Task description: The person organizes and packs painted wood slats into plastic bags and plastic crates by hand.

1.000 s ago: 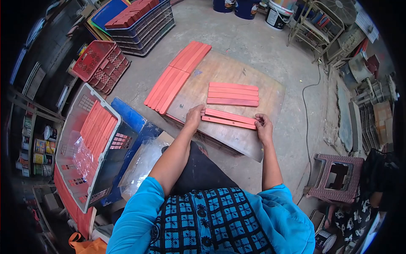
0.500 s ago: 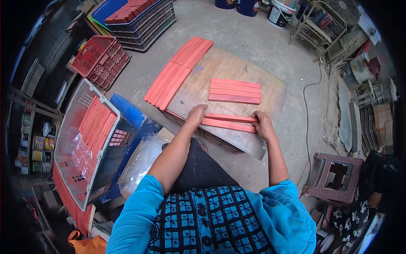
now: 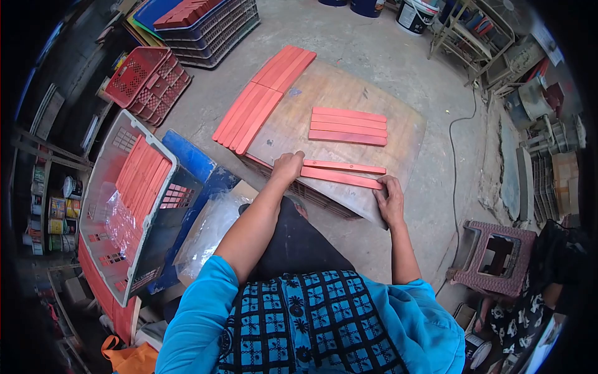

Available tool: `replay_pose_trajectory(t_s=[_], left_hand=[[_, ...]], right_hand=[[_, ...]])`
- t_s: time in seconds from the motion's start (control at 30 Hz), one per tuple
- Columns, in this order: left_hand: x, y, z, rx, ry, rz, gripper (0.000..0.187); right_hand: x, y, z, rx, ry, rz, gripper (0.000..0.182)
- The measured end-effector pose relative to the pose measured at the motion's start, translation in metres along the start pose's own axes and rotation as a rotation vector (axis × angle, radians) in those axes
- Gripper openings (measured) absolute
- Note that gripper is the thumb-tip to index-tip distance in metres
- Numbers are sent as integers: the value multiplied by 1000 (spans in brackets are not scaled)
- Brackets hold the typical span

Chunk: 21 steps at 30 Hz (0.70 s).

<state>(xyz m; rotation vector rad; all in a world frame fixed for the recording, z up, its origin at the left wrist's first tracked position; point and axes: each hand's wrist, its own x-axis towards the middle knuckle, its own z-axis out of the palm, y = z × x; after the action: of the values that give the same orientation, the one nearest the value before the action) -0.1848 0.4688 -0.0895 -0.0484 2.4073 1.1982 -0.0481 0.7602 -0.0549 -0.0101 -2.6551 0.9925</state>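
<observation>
Two red-painted wooden slats lie near the close edge of a wooden board, slightly fanned apart toward the right. My left hand is closed at their left ends. The far slat shows small dark spots on its face. My right hand pinches the right end of the near slat, with the far slat's right end free of it. Just beyond lies a group of several red slats side by side. More slats lie in two rows along the board's left side.
At left, a grey crate holds red slats and clear plastic, beside a blue box. Red crates and stacked dark crates stand farther back. A stool is at right, near a cable on the floor.
The far slat has turned its face with the dark spots upward and shifted right. My right hand has moved down to the near slat's end, leaving the far slat's right end.
</observation>
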Motion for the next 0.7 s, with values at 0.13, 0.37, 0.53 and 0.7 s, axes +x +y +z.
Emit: replay_pose_trajectory(t_s=[0.13, 0.37, 0.53, 0.7], left_hand=[[-19, 26, -12, -242, -78, -189, 44], [-27, 40, -11, -584, -20, -356, 45], [-14, 31, -9, -345, 42, -300, 46], [-3, 39, 2, -628, 25, 1, 62]], right_hand=[[0, 7, 4, 32, 81, -21, 28], [6, 11, 10, 245, 253, 297, 25], [18, 1, 5, 133, 315, 303, 25], [68, 46, 16, 65, 317, 239, 31]])
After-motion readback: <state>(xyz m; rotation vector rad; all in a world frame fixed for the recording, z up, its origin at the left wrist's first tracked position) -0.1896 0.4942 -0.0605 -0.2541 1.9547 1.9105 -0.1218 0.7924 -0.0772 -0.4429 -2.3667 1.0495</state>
